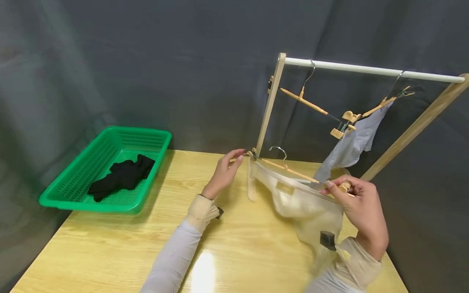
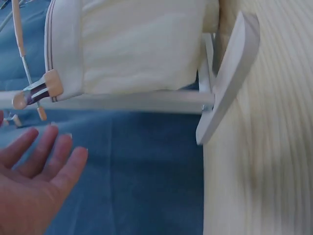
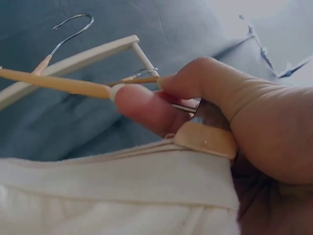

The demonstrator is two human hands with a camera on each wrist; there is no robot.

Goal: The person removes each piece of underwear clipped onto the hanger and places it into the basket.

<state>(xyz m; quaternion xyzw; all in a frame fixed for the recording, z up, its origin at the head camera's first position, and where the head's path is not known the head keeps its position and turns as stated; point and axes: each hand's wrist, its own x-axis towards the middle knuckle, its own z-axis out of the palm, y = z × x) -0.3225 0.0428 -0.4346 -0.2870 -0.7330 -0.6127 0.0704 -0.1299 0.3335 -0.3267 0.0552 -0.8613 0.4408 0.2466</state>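
A cream garment [image 1: 311,207] with a waistband hangs from a clip hanger [image 1: 302,176] low over the table's right half. My right hand [image 1: 360,201] pinches the hanger's right end; in the right wrist view, a wooden clip [image 3: 205,138] there grips the waistband. At the other end, my left hand [image 1: 225,171] is near the left clip [image 1: 253,154]. The left wrist view shows its fingers [image 2: 66,159] extended and apart from that clip, which holds the waistband's corner. The hanger's metal hook [image 1: 280,150] points up, off the rail.
A rack with a white rail [image 1: 366,68] and wooden legs stands at the back right. An empty clip hanger [image 1: 307,103] and another holding a light grey garment [image 1: 353,146] hang on it. Far left, a green basket [image 1: 137,207] contains black cloth [image 1: 124,175].
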